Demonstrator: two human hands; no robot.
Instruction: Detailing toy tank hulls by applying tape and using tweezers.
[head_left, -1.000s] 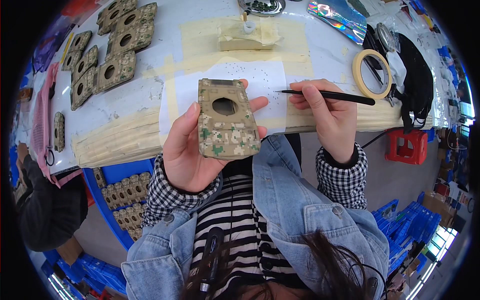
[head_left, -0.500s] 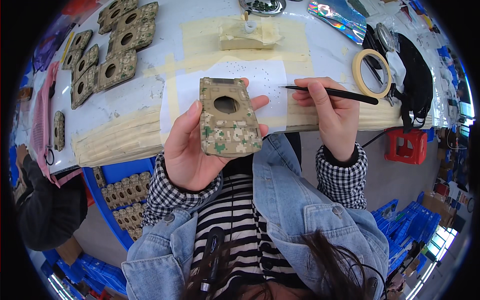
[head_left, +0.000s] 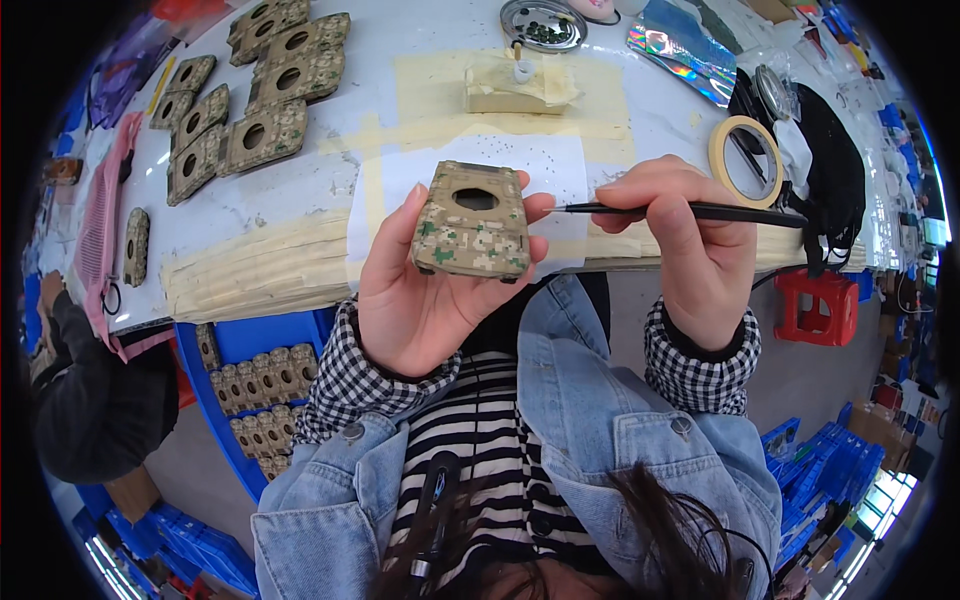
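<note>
My left hand (head_left: 420,325) is closed around a camouflage toy tank hull (head_left: 470,245), which has a round hole in its top. The hull is tilted, and its fingertips show along the right side. In my right hand (head_left: 700,245) a pair of black tweezers (head_left: 740,212) is pinched, pointing left. Their tips are beside or against a left fingertip, just right of the hull; anything between them is too small to tell. Beneath the hands lies white paper (head_left: 562,240) with several tiny dark specks on its far part.
Several similar hulls (head_left: 262,138) lie at the far left, more in a blue tray (head_left: 240,342) below the table. A taped block (head_left: 515,95) holds a small white cup. A round dish (head_left: 543,25) stands behind it. Masking tape (head_left: 718,160) and a black bag (head_left: 835,160) are at right.
My left hand has tipped the hull, so its front end shows more. The tweezers' tips have come to the left fingertip beside it. The whole view has shifted slightly.
</note>
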